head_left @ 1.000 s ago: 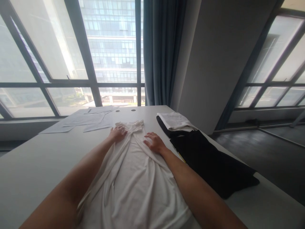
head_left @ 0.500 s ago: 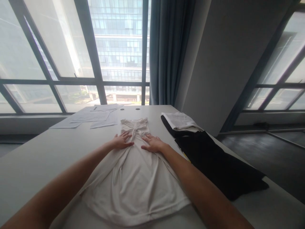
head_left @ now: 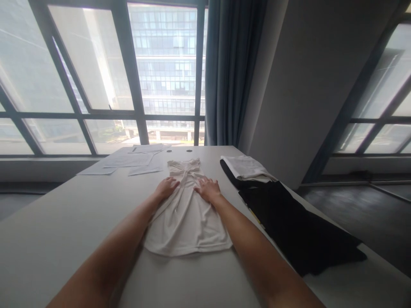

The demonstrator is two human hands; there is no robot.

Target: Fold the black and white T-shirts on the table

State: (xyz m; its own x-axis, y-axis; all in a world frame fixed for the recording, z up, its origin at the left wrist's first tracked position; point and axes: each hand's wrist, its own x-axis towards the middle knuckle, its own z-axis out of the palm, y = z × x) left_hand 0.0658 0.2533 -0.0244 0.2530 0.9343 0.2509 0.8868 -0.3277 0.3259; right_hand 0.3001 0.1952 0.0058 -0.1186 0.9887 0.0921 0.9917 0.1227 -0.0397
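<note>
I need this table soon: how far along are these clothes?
Apparently done: a folded white cloth lies on the black fabric garment. In hand: left hand and right hand rest on the long white fabric garment, sides folded inward. Probably remaining: it lies full length, the black one spread out.

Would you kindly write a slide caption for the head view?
Left hand and right hand rest on a white garment on a grey table, black cloth beside it.
</note>
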